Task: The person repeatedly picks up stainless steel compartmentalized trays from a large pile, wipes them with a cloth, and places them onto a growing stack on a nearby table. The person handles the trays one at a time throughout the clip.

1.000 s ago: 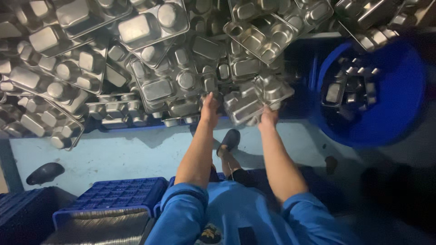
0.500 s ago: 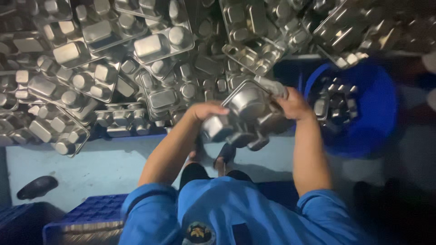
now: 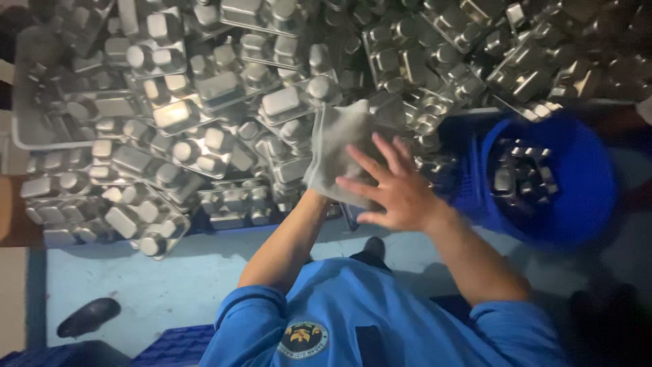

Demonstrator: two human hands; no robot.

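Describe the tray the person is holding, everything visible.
The tray shows its flat, dull grey metal underside, tilted up toward the camera above the heap of metal trays. Its compartments are not visible from this side. The right hand lies spread on its lower right part; the left hand is hidden behind its lower left edge, apparently supporting it.

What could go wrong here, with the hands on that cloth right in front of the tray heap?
1. The metal trays lie in a loose, tilted pile; a bump from either arm might send some sliding to the floor.
2. The right hand presses flat on the grey cloth, which hides the left hand and whatever lies under it; tray edges there may nick fingers.
3. The light is dim, so edges are hard to see.
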